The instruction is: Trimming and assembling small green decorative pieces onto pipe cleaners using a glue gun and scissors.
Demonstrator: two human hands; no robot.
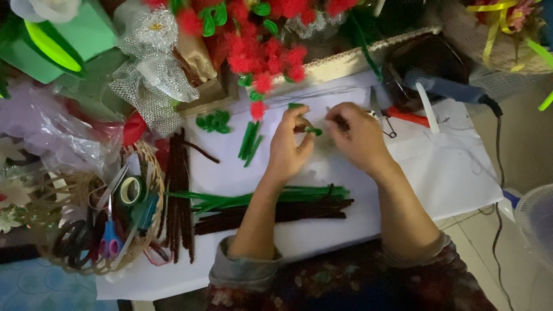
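My left hand (290, 145) pinches a small curled green pipe cleaner piece (313, 131) between thumb and fingers over the white sheet (438, 173). My right hand (358, 137) is closed close beside it on the right, fingers curled toward the same green piece, and a short dark piece (342, 121) shows at its fingertips. Just below my forearms lies a bundle of long green pipe cleaners (259, 197) on top of dark brown ones (299, 212). A few short green stems (249, 141) lie left of my left hand.
A wicker basket (151, 173) at the left holds scissors (108, 236), tape rolls and tools. More brown pipe cleaners (180, 196) lie beside it. Red pompom flowers (262, 55), silver mesh ribbon (151, 75) and a glue gun (446, 89) crowd the far edge. A fan (536, 222) stands right.
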